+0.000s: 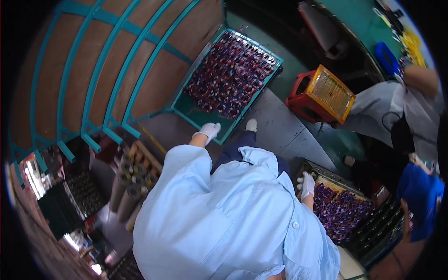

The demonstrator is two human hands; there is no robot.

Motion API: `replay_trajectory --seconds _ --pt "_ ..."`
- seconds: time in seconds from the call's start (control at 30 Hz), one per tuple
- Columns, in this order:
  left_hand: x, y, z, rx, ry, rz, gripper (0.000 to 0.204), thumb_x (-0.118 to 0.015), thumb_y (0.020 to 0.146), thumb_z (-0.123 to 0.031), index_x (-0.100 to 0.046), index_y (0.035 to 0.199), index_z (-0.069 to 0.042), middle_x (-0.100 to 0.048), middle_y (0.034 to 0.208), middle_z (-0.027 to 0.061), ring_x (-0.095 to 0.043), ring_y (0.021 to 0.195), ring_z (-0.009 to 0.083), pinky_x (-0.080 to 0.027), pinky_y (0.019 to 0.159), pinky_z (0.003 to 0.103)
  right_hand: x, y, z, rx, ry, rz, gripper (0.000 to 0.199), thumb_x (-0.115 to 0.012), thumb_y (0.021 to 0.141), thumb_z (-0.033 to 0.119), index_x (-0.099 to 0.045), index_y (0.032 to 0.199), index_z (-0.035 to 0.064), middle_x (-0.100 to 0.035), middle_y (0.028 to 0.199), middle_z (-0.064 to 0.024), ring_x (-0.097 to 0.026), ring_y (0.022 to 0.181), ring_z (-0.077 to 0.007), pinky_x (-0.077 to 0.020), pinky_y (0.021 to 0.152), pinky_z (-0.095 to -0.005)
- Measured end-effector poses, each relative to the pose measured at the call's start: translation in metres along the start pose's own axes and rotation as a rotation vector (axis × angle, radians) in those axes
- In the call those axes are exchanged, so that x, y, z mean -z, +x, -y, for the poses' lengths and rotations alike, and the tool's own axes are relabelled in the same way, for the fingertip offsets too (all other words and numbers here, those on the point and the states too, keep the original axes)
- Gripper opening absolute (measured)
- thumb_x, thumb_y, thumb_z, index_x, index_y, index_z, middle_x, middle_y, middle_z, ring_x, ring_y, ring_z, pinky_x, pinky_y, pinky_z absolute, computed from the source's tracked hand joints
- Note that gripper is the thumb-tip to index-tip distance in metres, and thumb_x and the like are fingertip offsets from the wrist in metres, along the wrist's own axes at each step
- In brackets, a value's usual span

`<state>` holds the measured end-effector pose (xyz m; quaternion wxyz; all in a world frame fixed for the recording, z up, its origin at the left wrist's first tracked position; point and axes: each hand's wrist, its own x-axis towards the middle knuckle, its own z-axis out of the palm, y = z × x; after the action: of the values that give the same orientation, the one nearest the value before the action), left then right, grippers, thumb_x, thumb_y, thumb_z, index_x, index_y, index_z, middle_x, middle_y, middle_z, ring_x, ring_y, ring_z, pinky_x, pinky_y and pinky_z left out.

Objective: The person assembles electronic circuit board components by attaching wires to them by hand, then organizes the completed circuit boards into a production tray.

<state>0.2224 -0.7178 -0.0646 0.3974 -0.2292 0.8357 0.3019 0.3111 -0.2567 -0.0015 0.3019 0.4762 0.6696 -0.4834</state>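
My left hand (210, 131), in a white glove, is closed over the near rim of a teal tray (199, 120). Many small dark red, purple and white pieces (233, 70) cover most of that tray, and a strip of its teal bottom shows at the near end. On my right, a second tray (322, 173) holds a heap of purple pieces (343, 212). My right hand (306, 185), also gloved in white, rests at this tray's left edge with its fingers apart. What lies under its fingertips is hard to make out.
A red and yellow plastic stool (330, 95) stands ahead on the right. Beside it a person in pale clothes (380, 105) works at a green table (347, 14). A blue-sleeved person (420, 200) is farther right. A teal-framed rack (107, 60) rises on the left, with rolls (126, 196) below.
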Motion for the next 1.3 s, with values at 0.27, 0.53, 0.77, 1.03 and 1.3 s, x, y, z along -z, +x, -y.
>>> replay_trajectory --seconds 0.27,0.53,0.77,1.03,1.3 --pt "-0.041 -0.057 0.053 0.333 -0.376 -0.129 0.048 -0.032 0.087 -0.040 -0.059 0.075 -0.002 -0.062 0.072 0.0131 -0.059 0.070 0.0241 -0.044 0.069 0.038 -0.020 0.044 0.099 0.208 -0.352 0.219 0.031 -0.045 0.085 0.030 -0.053 0.098 0.0037 -0.056 0.065 -0.0082 -0.043 0.036 -0.0152 -0.0339 0.034 -0.0293" --pt "-0.123 -0.127 0.000 0.371 -0.185 0.157 0.052 -0.029 0.086 -0.040 -0.061 0.074 0.000 -0.063 0.076 0.0133 -0.059 0.079 0.0279 -0.042 0.078 0.038 0.044 0.140 0.121 0.062 -0.535 0.215 0.029 -0.045 0.084 0.032 -0.051 0.085 0.0033 -0.056 0.061 -0.0113 -0.049 0.040 -0.0211 -0.0397 0.036 -0.0341" --pt "-0.110 -0.120 -0.041 0.396 -0.593 -0.192 0.045 -0.035 0.087 -0.039 -0.059 0.083 -0.002 -0.063 0.077 0.0108 -0.061 0.075 0.0187 -0.044 0.074 0.032 0.051 0.152 0.162 0.288 -0.892 0.361 0.035 -0.040 0.083 0.030 -0.054 0.078 -0.0010 -0.056 0.059 -0.0146 -0.052 0.044 -0.0223 -0.0432 0.042 -0.0337" --pt "-0.095 -0.074 -0.074 0.173 -0.517 -0.095 0.047 -0.035 0.086 -0.041 -0.058 0.077 -0.001 -0.060 0.072 0.0121 -0.056 0.071 0.0248 -0.042 0.067 0.036 0.028 0.151 0.204 0.155 -0.543 0.324 0.031 -0.043 0.084 0.027 -0.054 0.092 -0.0006 -0.059 0.073 -0.0142 -0.057 0.059 -0.0206 -0.0452 0.044 -0.0335" --pt "-0.040 -0.009 -0.045 0.057 -0.107 0.060 0.058 -0.024 0.089 -0.042 -0.061 0.077 0.001 -0.060 0.085 0.0219 -0.054 0.084 0.0385 -0.039 0.078 0.045 -0.010 0.165 0.224 0.159 -0.754 0.256 0.034 -0.043 0.083 0.027 -0.056 0.080 -0.0048 -0.062 0.066 -0.0147 -0.058 0.046 -0.0227 -0.0475 0.051 -0.0348"
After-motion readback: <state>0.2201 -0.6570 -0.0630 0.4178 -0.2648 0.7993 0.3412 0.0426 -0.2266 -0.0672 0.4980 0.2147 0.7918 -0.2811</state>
